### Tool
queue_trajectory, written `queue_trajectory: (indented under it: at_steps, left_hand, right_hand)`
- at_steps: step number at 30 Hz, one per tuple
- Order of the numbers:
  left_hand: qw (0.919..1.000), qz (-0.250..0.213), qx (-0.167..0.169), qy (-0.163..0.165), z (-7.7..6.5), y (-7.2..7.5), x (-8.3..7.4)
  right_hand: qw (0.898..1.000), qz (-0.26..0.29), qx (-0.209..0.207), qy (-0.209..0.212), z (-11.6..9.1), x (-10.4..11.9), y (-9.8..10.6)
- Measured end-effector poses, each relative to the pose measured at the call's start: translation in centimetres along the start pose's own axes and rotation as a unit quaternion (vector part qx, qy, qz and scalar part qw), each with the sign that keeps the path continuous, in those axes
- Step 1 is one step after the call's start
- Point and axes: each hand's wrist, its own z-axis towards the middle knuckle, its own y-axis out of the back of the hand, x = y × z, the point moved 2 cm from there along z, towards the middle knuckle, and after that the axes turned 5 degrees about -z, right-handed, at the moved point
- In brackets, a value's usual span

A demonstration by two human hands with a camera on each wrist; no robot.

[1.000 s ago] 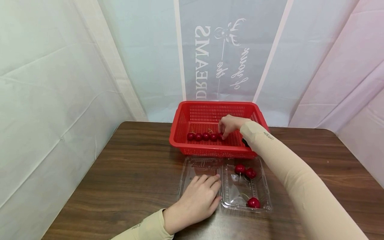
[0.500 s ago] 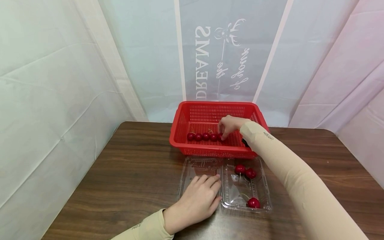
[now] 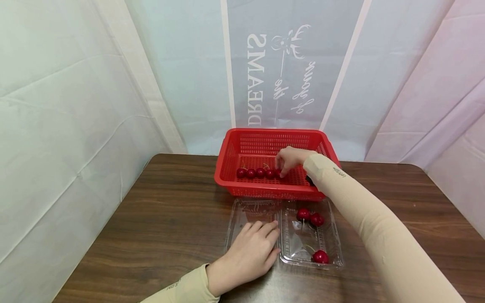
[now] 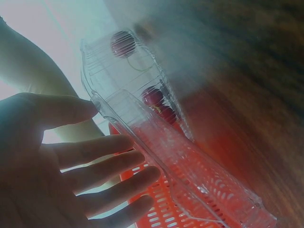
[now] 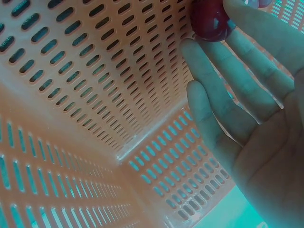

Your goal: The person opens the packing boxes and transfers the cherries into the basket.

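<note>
The right hand (image 3: pixel 289 159) reaches into the red basket (image 3: pixel 261 187) and pinches a cherry (image 5: pixel 209 21) between thumb and fingers, the other fingers stretched out beneath it in the right wrist view. This cherry is round, with no clear long axis, and I cannot tell which way its stem points. It sits at the right end of a line with four other cherries (image 3: pixel 259 173), which runs left to right, parallel to the basket's long side; the leftmost one's stem points away from the person. The left hand (image 3: pixel 251 252) grasps nothing: its fingers lie extended over the left half of an opened clear container (image 3: pixel 286 248), whose seam runs front to back. In the right half are three loose cherries (image 3: pixel 320 256): two side by side at the back, one stem pointing toward the person, and one near the front, its stem slanting back and left.
</note>
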Motion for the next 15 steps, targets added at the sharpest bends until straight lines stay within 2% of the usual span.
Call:
queue_trajectory:
  at_steps: [15]
  left_hand:
    - [1.0,0.003,0.0,-0.002,0.03,0.03,-0.06]
  right_hand:
    - [0.999,-0.028,-0.009,0.019,-0.08,0.31,0.25]
